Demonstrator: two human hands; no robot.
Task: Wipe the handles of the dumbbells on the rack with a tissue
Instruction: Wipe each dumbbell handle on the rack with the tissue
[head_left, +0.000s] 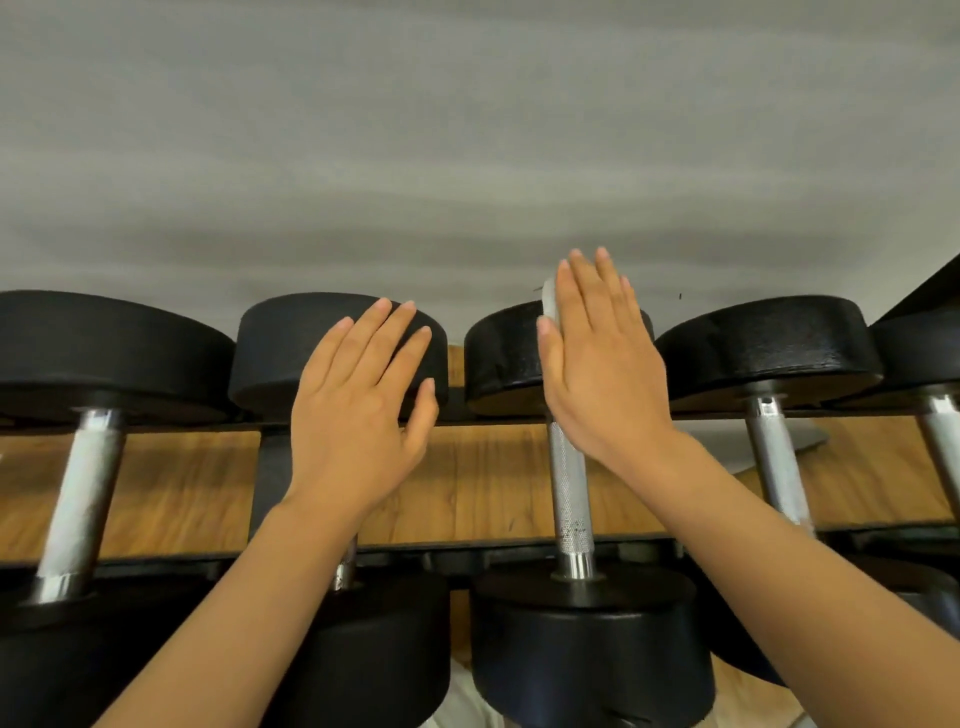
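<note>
Several black dumbbells lie side by side on the rack (156, 560), their steel handles pointing away from me. My left hand (358, 415) is held flat with straight fingers over the second dumbbell (291, 353) and hides most of its handle. My right hand (602, 358) is also flat, raised over the far head of the third dumbbell (498, 358). Its thumb pinches a small white tissue (549, 299) against the side of the hand. The third dumbbell's knurled handle (569, 493) shows bare below that hand.
A taped handle (83, 493) sits at the far left, and two more handles (776, 457) stand to the right. Wooden flooring (493, 478) shows between the rack rails. A grey wall (467, 130) rises right behind the dumbbells.
</note>
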